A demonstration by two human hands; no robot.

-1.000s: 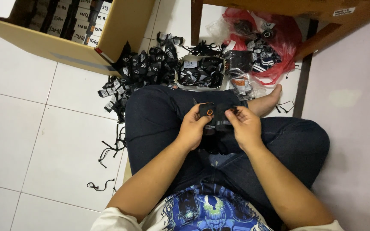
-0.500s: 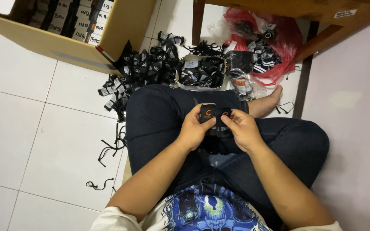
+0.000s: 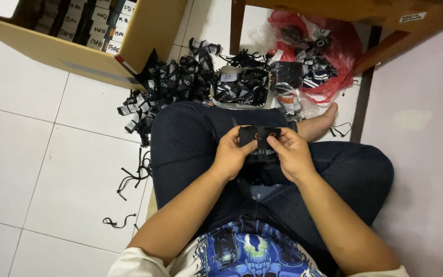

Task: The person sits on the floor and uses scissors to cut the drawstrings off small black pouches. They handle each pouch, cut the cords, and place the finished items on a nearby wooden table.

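Note:
I sit cross-legged on a tiled floor. Both hands hold one small black cloth item (image 3: 259, 137) over my lap. My left hand (image 3: 232, 154) grips its left side with fingers curled. On the item's right side my right hand (image 3: 289, 154) pinches the edge. More black items lie under it on my lap (image 3: 260, 172). My legs are in dark jeans.
A heap of black cloth items with white tags (image 3: 173, 82) lies ahead on the floor, beside a clear tray of more (image 3: 242, 86). An open cardboard box (image 3: 93, 38) stands at upper left. A red plastic bag (image 3: 329, 56) sits under a wooden table leg (image 3: 237, 25). Loose black strings (image 3: 134, 174) lie left.
My hands have lifted the black item a little and spread it between them; the fingers have shifted along its edges.

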